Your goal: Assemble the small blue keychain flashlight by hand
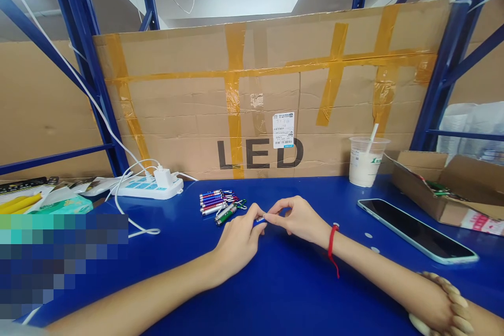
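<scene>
Between the fingertips of my left hand is a small blue metal tube, like a keychain penlight, mostly covered by the fingers. My right hand meets it from the right, thumb and index finger pinched together at the tube's end. Whether a smaller part sits in that pinch is hidden. Just beyond my left hand lies a pile of similar shiny penlights in purple, red, blue and silver. A green penlight with a clip rests at the pile's near edge.
A white power strip with cables lies at the back left. At the right are a phone, an open cardboard box and a drink cup. Two small pale discs lie near the phone. Taped cardboard closes off the back.
</scene>
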Demonstrator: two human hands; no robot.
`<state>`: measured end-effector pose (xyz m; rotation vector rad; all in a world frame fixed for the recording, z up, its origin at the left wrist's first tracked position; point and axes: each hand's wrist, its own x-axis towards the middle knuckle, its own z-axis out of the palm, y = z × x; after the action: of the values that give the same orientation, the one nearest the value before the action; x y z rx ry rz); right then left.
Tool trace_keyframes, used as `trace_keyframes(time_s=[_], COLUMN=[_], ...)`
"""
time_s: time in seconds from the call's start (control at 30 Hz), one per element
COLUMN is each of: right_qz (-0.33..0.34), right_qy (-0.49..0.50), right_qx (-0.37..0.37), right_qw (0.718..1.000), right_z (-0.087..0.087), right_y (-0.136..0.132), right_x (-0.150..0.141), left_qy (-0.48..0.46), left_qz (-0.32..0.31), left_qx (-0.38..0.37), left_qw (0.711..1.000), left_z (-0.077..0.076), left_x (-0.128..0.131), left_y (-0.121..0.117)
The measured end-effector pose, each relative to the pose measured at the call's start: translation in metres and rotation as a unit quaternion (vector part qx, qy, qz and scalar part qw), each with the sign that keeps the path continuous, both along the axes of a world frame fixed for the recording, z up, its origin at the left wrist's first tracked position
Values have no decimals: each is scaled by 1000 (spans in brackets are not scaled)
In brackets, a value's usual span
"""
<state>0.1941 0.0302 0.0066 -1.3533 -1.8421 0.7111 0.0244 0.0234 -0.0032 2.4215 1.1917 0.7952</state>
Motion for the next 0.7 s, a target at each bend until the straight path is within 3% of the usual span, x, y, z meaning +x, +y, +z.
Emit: trace_keyframes(time_s=[0.23, 0.43, 0.7], right_qz=[-38, 57, 81], right_qy=[-88, -127, -207], right_qx=[173, 260, 326], right_qw=[980, 956, 919], right_z=[0, 0, 9], right_y=[1, 5, 4], right_x=[2, 9, 16], left_qy=[-15, -16, 4], left_qz=[17, 11, -2], left_qx=[-11, -23, -18], left_qw=[1000, 1000, 1000], left_z=[-3, -3, -2], left_x=[0, 0, 1], left_y=[5, 6, 5])
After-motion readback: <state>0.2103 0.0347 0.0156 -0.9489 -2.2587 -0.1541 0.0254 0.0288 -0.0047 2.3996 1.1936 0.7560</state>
